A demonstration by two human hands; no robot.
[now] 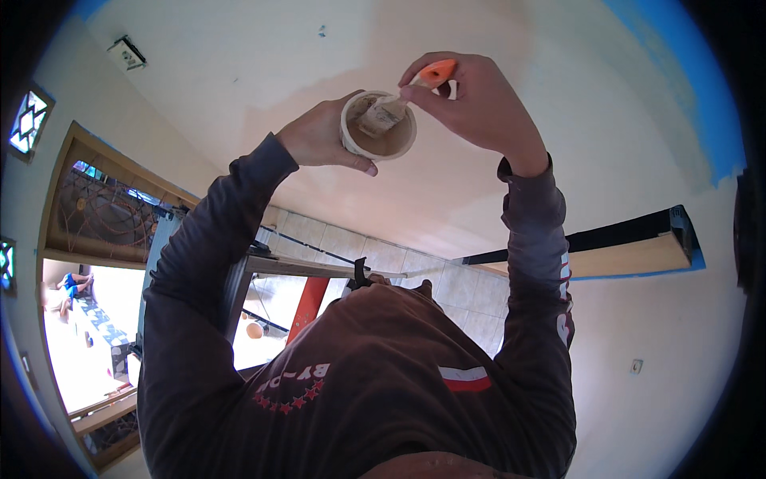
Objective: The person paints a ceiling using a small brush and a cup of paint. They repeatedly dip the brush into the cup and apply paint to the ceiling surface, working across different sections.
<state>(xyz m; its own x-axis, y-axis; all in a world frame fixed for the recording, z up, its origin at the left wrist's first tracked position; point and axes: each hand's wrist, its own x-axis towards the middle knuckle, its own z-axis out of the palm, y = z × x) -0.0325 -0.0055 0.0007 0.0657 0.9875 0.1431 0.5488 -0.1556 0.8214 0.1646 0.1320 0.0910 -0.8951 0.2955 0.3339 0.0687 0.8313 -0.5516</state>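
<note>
My left hand (323, 137) is wrapped round the side of a small round white tub (405, 145), its thumb along the near rim. Brownish liquid, likely paint, lies inside and smears the inner wall. Between the fingers and thumb of my right hand (483, 100) is a paintbrush (436, 73) with an orange handle end. The brush tilts down to the left, and its pale, coated bristle head is inside the tub. Both hands are raised in front of a cream wall (311, 60); whether the bristles touch the liquid is hard to tell.
Below me stands a ladder (275, 266) with an orange-red leg (307, 307), above a tiled floor (471, 291). A dark-topped shelf or ledge (598, 255) juts out at right. Blue paint (666, 64) covers the upper right. At left is an open doorway (88, 319) with a person outside.
</note>
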